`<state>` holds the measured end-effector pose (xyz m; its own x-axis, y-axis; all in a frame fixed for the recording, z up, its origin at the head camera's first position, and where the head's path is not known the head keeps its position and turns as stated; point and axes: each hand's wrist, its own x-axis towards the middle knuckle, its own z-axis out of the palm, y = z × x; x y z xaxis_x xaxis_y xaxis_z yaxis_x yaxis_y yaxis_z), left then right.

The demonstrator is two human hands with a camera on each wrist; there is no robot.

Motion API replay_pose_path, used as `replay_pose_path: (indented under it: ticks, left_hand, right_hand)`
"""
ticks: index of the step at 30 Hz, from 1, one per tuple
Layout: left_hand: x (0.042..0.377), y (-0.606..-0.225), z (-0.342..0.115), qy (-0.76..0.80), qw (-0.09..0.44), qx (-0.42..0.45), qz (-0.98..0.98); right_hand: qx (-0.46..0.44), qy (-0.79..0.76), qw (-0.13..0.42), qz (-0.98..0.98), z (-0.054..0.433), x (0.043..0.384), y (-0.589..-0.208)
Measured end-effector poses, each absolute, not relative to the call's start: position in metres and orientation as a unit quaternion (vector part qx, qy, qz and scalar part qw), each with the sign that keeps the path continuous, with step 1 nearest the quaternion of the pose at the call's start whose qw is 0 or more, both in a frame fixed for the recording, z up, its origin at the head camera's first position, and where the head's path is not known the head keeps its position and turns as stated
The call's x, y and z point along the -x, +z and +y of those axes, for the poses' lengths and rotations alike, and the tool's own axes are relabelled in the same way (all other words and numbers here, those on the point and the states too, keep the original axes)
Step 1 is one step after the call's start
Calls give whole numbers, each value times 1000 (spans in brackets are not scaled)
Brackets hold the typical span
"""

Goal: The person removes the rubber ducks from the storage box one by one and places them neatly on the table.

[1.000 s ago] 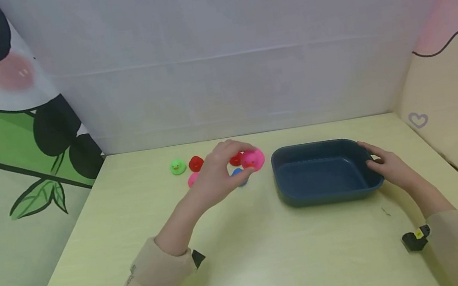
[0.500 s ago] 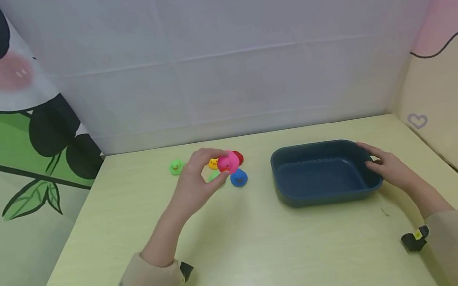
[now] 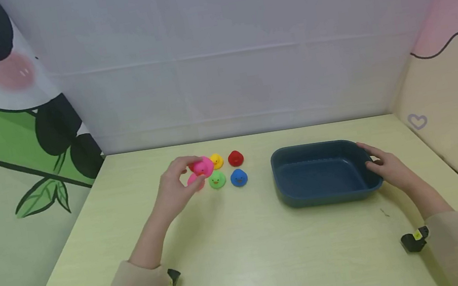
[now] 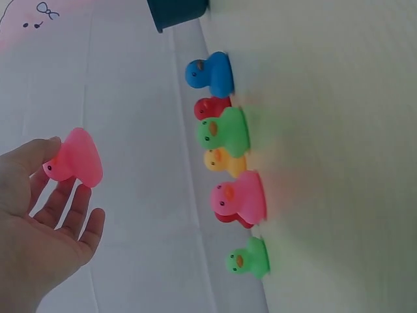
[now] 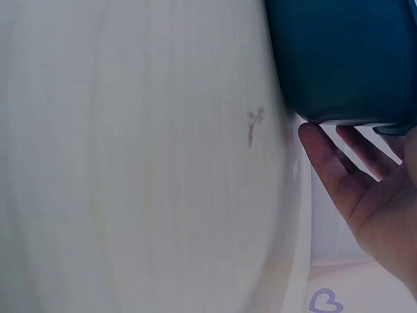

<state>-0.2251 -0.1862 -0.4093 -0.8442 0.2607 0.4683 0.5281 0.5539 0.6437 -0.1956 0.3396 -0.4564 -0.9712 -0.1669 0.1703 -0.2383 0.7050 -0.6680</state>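
Observation:
My left hand (image 3: 171,189) pinches a pink rubber duck (image 3: 204,167) between thumb and fingertips, raised over the left end of a group of ducks. Below it sit another pink duck (image 4: 240,197) and a partly covered red one (image 4: 238,219). Beside these stand a yellow duck (image 3: 216,161), a light green duck (image 3: 217,180), a second red duck (image 3: 235,158) and a blue duck (image 3: 239,178). A further green duck (image 4: 249,259) shows in the left wrist view; the hand covers it in the head view. My right hand (image 3: 390,167) grips the right end of a dark blue plastic bin (image 3: 328,200), thumb at its rim.
The ducks and the bin share a pale wooden table (image 3: 274,261). A white cloth wall (image 3: 239,91) stands behind its far edge, with printed panels left and right. A small dark mark (image 5: 254,124) lies on the tabletop near the bin.
My left hand has moved left with the pink duck, from beside the bin to above the group's left end, uncovering the yellow, red, green and blue ducks. The right hand and bin stay put.

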Motion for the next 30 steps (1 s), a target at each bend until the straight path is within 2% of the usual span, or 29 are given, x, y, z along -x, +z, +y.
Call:
replay_pose_path:
  ticks: [15,30]
  left_hand:
    - [247,-436,-219,-389,144,182,-891]
    - [281,-452,-251,-355,92,161,-916]
  right_hand:
    - [-109,357,47,-927,339,197,-456]
    - [-108,369,44,-922,339,195,-456]
